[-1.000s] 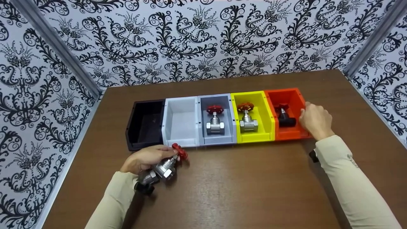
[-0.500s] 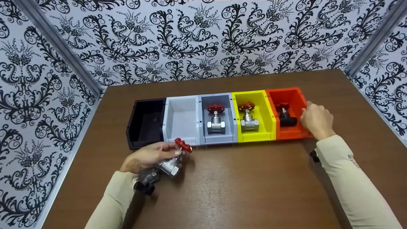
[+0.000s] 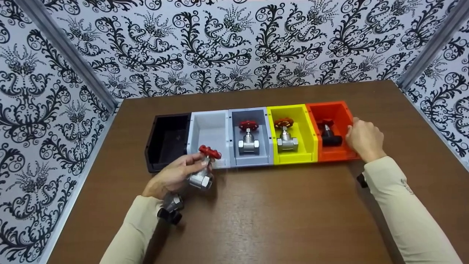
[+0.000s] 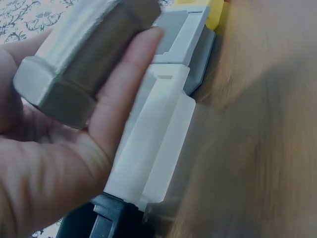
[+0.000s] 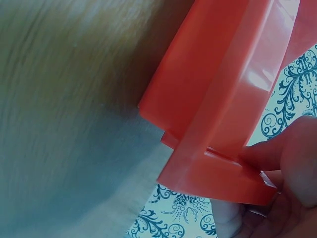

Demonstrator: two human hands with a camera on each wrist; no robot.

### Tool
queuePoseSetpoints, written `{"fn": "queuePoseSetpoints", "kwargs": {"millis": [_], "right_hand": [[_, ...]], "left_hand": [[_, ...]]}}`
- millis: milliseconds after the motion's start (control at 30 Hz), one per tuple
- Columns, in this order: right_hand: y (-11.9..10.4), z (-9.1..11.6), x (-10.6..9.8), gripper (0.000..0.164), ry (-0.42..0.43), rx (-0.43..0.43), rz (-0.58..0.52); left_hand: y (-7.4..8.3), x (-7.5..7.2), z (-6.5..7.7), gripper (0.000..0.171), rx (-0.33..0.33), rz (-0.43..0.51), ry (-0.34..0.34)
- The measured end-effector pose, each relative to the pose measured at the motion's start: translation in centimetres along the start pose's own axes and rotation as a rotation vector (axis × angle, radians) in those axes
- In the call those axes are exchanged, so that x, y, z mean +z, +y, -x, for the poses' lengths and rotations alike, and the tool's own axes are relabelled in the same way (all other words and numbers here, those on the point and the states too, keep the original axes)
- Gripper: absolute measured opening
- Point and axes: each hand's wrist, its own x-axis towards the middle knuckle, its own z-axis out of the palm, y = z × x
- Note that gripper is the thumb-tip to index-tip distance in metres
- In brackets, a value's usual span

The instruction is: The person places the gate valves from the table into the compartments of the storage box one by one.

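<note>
Carries the red-wheeled valve (image 3: 200, 179) higher than in the earlier frame, with its wheel now overlapping the lower part of the white bin (image 3: 210, 128), left of centre in the head view — cannot tell whether above it or in front. Pinches that valve in the left hand (image 3: 172, 176), with thumb and fingers closed on it below the wheel. Grips the outer side of the orange bin (image 3: 344, 151), right of centre, with the right hand (image 3: 365, 138), just as before; keeps both hands well apart.

Has a silver valve (image 3: 248, 142) lying in the grey bin (image 3: 253, 160) near centre, a similar valve (image 3: 287, 142) in the yellow bin (image 3: 296, 157) beside it, and a black valve (image 3: 331, 139) in the orange bin. Shows the black bin (image 3: 170, 145) at the left end of the row of 5 — and a metal fitting (image 3: 173, 202) lower left, partly hidden by the left wrist.
</note>
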Motion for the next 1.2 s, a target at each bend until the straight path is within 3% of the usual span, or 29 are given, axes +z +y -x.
{"fn": "queuePoseSetpoints", "kwargs": {"millis": [233, 567, 733, 867, 1200], "right_hand": [[0.2, 0.1, 0.2, 0.023, 0.028, -0.025, 0.01], [0.2, 0.1, 0.1, 0.023, 0.017, -0.018, 0.009], [0.1, 0.0, 0.1, 0.024, 0.002, -0.012, 0.01], [0.0, 0.0, 0.1, 0.025, -0.002, -0.01, 0.01], [0.2, 0.1, 0.2, 0.025, 0.012, -0.017, 0.004]], "left_hand": [[0.7, 0.4, -1.0, 0.05, 0.094, 0.113, 0.101], [1.2, 0.7, -2.0, 0.053, 0.103, 0.225, 0.183], [1.4, 0.8, -2.2, 0.057, 0.108, 0.221, 0.19], [1.6, 0.8, -2.5, 0.061, 0.084, 0.186, 0.248], [2.0, 0.8, -3.7, 0.05, 0.081, 0.15, 0.286]]}}
